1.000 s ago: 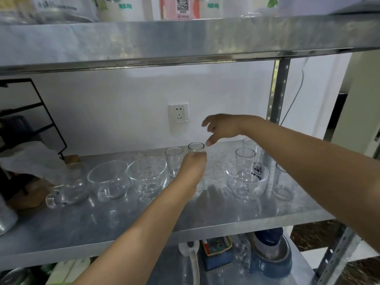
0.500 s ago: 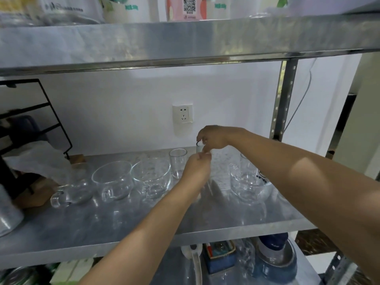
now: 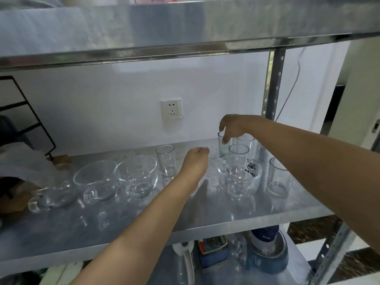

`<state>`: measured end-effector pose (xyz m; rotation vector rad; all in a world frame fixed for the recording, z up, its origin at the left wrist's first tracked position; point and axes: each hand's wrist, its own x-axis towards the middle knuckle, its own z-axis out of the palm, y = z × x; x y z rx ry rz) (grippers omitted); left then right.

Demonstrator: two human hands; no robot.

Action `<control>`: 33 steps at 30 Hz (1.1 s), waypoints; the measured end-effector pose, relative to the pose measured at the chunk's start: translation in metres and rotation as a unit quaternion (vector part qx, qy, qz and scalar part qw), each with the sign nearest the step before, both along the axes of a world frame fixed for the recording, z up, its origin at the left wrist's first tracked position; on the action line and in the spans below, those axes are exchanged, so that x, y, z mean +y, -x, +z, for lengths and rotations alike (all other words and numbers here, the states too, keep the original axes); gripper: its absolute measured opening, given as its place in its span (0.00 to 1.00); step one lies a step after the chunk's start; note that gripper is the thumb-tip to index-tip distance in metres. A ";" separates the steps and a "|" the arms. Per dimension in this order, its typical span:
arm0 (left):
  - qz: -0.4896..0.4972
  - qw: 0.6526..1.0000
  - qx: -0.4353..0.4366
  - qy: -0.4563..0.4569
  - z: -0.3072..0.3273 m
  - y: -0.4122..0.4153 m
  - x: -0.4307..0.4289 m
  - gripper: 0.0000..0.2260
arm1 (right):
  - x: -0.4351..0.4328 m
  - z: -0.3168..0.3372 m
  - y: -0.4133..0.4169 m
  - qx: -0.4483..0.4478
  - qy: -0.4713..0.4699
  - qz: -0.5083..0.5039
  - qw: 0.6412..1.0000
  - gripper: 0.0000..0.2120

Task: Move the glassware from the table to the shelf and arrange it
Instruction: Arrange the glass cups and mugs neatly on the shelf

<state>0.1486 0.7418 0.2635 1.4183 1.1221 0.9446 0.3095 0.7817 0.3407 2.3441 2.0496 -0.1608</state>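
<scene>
A person is reaching both bare arms into a brushed metal shelf (image 3: 257,210) set against a white wall. The right hand (image 3: 233,125) is pinching the rim of 1 small clear tumbler (image 3: 222,148) from above, thumb and fingertips closed on the glass lip. The tumbler is standing upright, its long axis vertical, at the back of the shelf. It lies at about 1 o'clock from the left hand (image 3: 197,156), which is hanging loosely curled and holding nothing, near the tumbler but not touching it. The right hand is the nearer hand, already on the glass.

At 3 o'clock from the held tumbler, 2 more straight-sided tumblers (image 3: 239,151) are standing just beside it. At 5 o'clock sits a wide, rounded glass mug (image 3: 238,177) with a printed label, and further right another tumbler (image 3: 278,177). At 9 o'clock, well apart, a small tumbler (image 3: 166,160) is standing alone, then 2 round handled glass cups (image 3: 136,177) and a low glass piece, blurred.

All the glassware is thin, smooth and transparent, likely slippery; the shelf is hard and reflective.
</scene>
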 end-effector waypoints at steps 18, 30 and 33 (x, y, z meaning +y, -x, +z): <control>-0.010 0.999 -0.026 0.045 -0.003 0.007 0.005 0.10 | 0.010 0.019 0.036 0.050 -0.026 0.098 0.994 0.33; 0.011 0.997 -0.046 0.056 -0.028 0.037 -0.001 0.07 | 0.028 -0.003 0.132 0.053 0.036 0.250 0.966 0.34; 0.022 0.997 -0.053 0.049 -0.025 0.037 0.003 0.10 | 0.029 -0.009 0.132 0.055 0.011 0.259 0.964 0.31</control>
